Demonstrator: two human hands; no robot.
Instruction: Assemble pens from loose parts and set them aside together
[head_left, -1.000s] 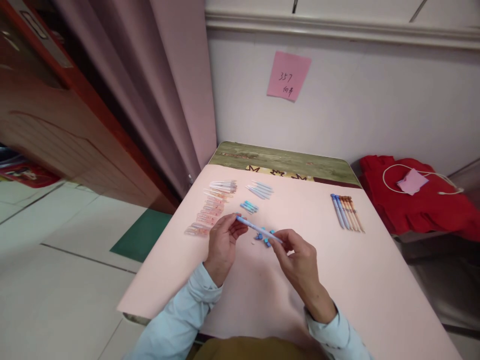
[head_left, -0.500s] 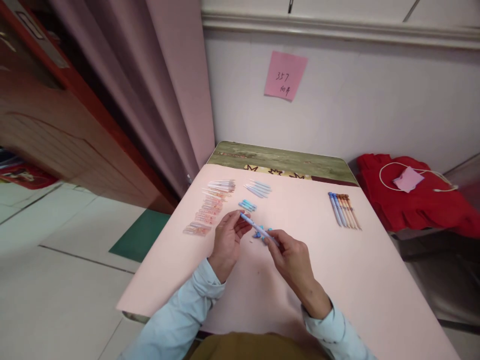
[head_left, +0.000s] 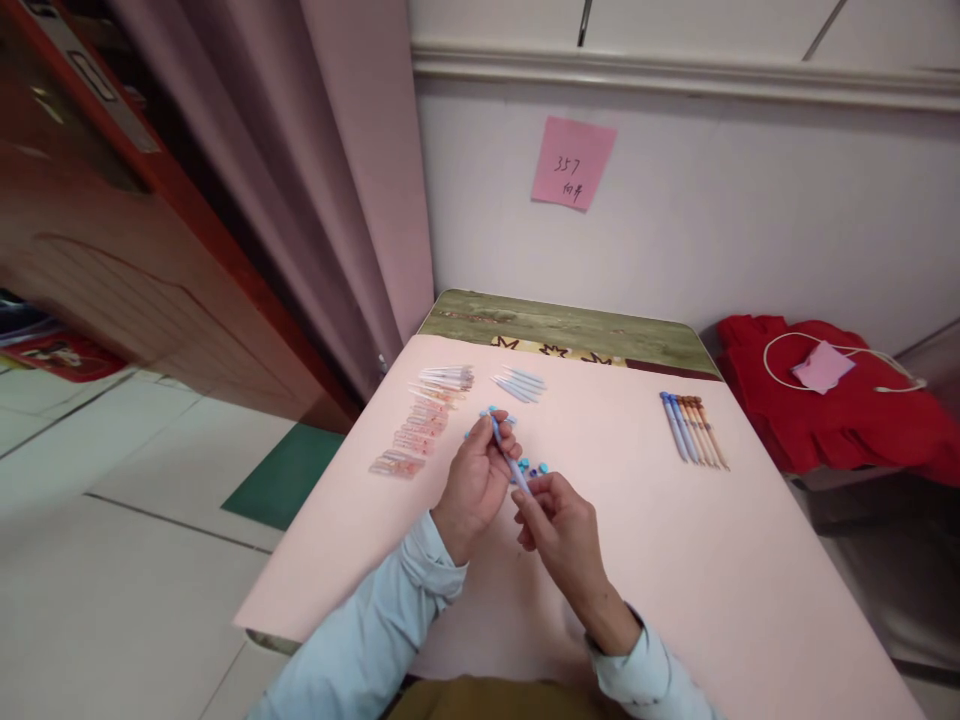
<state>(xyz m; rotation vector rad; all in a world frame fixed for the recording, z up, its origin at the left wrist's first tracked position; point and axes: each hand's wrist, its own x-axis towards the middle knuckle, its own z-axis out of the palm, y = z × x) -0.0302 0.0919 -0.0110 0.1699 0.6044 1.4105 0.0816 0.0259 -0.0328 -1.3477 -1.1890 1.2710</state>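
Note:
Both my hands hold one light blue pen (head_left: pixel 504 448) above the pink table (head_left: pixel 675 560). My left hand (head_left: pixel 477 480) wraps its fingers round the pen's far part. My right hand (head_left: pixel 559 528) pinches the near end. The pen points away from me and slightly left. Small blue caps (head_left: pixel 534 467) lie on the table just behind my hands.
Pink clear tubes (head_left: pixel 412 436) lie in a row at the left, with pale refills (head_left: pixel 447 377) and blue pen parts (head_left: pixel 519 382) behind them. A row of finished pens (head_left: pixel 694 428) lies at the right. A red cloth with a white cable (head_left: pixel 832 400) sits beyond the table's right edge.
The pen has swung from lying crosswise to pointing away from me. My hands have drawn closer together, and my left hand now wraps the barrel.

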